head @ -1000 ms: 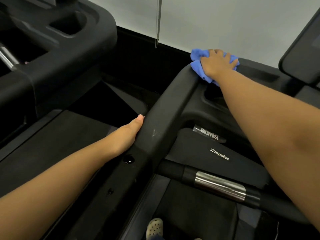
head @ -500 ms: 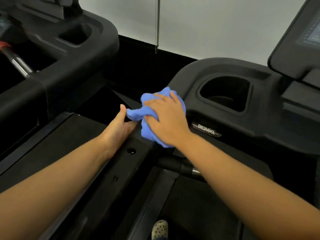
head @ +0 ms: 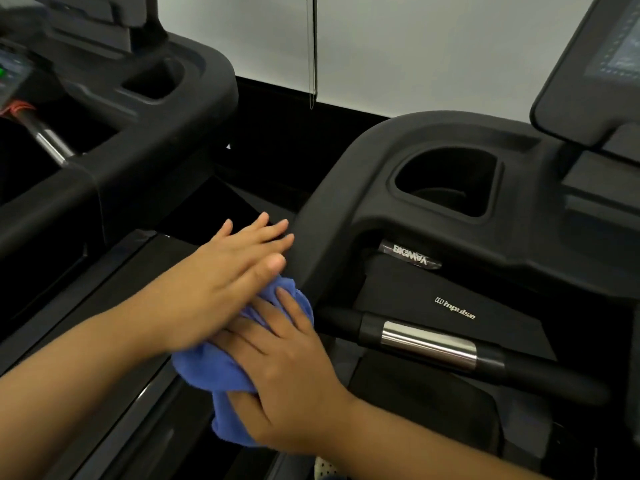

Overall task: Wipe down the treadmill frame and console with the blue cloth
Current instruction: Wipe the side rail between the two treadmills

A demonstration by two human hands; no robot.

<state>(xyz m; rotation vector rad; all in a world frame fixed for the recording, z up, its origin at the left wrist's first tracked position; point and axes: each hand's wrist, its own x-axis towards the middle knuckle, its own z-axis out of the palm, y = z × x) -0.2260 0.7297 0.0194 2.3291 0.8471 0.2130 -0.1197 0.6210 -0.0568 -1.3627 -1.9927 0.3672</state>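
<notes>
The blue cloth [head: 214, 372] lies bunched on the lower part of the black treadmill frame's left arm [head: 332, 216]. My right hand [head: 287, 375] presses flat on it, fingers spread over its folds. My left hand [head: 221, 282] lies just above and partly over the cloth's top edge. Its fingers are straight and apart, pointing up along the arm, and it is slightly blurred. Whether it grips the cloth is hidden. The console screen [head: 588, 81] stands at the upper right, with a cup holder [head: 446, 181] below it.
A black handlebar with a chrome sensor [head: 429, 344] crosses to the right of my hands. A second treadmill [head: 138, 126] stands close on the left, with a narrow gap between the two. A thin cord [head: 313, 64] hangs by the white wall. A shoe tip [head: 325, 469] shows at the bottom.
My right hand has dragged the cloth down the arm, from the top corner to its lower part. My left hand has shifted from the arm's side to over the cloth's upper edge.
</notes>
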